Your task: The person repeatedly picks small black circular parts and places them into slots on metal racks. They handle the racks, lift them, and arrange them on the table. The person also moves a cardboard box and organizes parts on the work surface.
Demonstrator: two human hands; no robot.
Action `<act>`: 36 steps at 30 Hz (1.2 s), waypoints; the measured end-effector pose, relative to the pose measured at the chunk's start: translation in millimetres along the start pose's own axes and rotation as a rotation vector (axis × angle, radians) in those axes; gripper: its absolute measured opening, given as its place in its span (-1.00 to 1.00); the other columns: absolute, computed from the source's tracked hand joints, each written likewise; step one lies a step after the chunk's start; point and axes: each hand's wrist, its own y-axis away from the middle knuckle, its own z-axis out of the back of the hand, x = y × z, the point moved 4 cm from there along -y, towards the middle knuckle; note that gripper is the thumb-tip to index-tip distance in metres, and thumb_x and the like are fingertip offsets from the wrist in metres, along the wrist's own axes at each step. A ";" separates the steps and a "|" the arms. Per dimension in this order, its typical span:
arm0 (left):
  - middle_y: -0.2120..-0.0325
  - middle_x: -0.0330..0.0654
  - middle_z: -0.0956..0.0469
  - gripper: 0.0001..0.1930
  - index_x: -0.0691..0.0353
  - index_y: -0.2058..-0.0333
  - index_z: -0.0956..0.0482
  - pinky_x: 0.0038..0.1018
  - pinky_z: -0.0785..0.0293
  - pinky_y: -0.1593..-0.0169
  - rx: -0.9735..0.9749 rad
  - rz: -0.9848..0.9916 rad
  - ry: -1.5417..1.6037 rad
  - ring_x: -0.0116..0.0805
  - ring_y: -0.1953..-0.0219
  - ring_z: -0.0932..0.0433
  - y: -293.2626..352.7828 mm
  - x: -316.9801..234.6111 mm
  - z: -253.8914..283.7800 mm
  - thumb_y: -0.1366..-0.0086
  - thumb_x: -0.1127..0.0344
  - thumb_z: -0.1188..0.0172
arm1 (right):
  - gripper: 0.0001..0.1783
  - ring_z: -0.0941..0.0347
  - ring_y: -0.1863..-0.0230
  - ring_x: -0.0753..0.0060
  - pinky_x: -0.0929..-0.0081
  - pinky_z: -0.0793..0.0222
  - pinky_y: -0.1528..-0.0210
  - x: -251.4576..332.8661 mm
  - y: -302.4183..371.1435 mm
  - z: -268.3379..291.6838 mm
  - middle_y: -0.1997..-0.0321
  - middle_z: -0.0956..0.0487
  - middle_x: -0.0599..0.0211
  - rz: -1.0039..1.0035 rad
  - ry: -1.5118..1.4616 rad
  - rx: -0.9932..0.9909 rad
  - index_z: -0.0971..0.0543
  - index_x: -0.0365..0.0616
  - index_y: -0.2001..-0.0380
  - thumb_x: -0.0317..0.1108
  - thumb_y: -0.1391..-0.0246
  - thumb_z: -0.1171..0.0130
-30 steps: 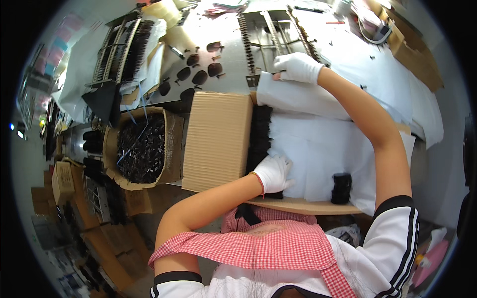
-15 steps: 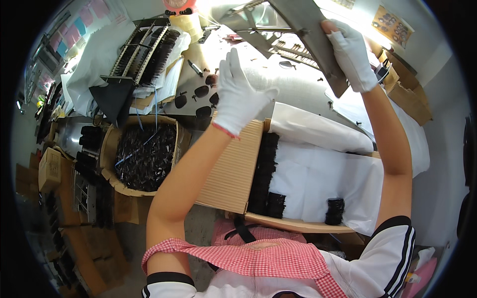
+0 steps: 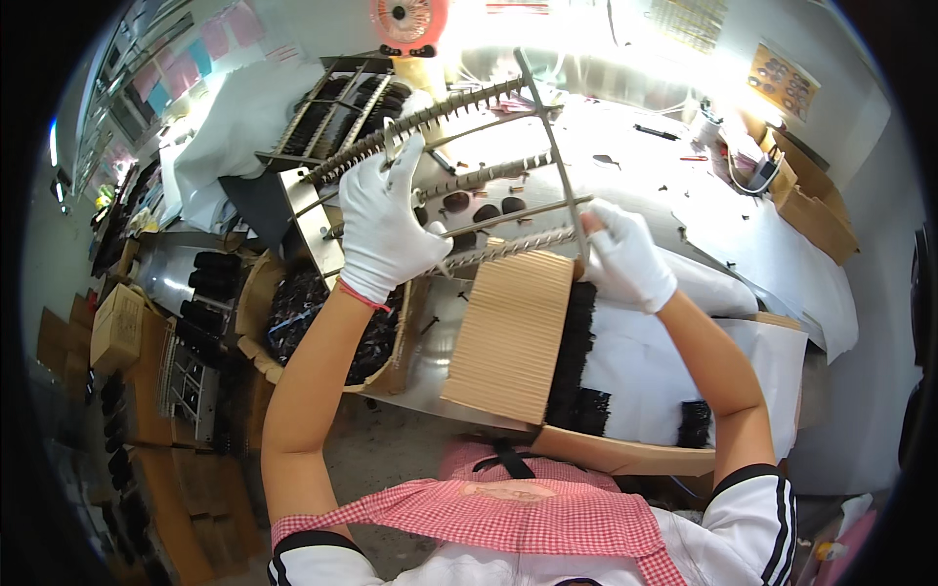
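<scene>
Where raised before, rack (image 3: 469,156) now lower, level

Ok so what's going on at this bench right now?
A person in white gloves holds up a grey metal rack of toothed bars over a cluttered workbench. The left hand grips the rack's left side and the right hand grips its lower right end. Below lie a ribbed brown cardboard sheet beside rows of small black parts on white paper. A cardboard box of loose black parts sits to the left.
</scene>
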 end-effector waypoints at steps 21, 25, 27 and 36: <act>-0.04 0.17 -0.37 0.00 0.03 -0.30 -0.26 -0.15 -0.25 -0.27 0.547 0.315 -0.139 0.17 -0.13 -0.31 155.9 215.2 83.8 0.26 0.27 -0.42 | -0.73 -0.29 0.69 0.65 0.68 -0.13 0.72 -114.5 -70.7 -109.6 0.57 -0.47 0.46 -0.703 -1.048 -0.555 -0.49 -0.11 0.25 -0.23 -0.39 0.16; -0.03 0.15 -0.34 -0.02 -0.03 -0.28 -0.28 -0.11 -0.26 -0.25 0.505 0.209 -0.053 0.19 -0.12 -0.29 155.6 192.2 86.3 0.27 0.32 -0.38 | -0.80 0.00 0.74 0.76 0.69 0.12 0.73 -44.4 -93.4 -172.9 0.69 -0.16 0.71 -0.771 -0.957 0.049 -0.39 0.04 0.33 -0.16 -0.36 0.10; -0.02 0.14 -0.33 -0.03 -0.04 -0.28 -0.28 -0.10 -0.26 -0.24 0.476 0.156 0.038 0.19 -0.11 -0.29 151.2 177.8 83.9 0.27 0.36 -0.34 | -0.83 0.03 0.73 0.76 0.66 0.17 0.72 7.2 -97.1 -218.7 0.67 -0.12 0.72 -0.696 -0.912 0.326 -0.34 0.07 0.33 -0.17 -0.35 0.10; -0.02 0.08 -0.41 -0.06 0.06 -0.24 -0.34 -0.17 -0.26 -0.26 0.578 0.106 0.166 0.12 -0.13 -0.33 167.0 197.9 73.1 0.29 0.41 -0.34 | -0.64 -0.57 0.06 0.22 0.41 -0.42 -0.03 -8.0 -96.3 -166.7 0.12 -0.65 0.02 0.043 0.547 0.233 -0.71 -0.12 0.16 -0.51 0.04 -0.10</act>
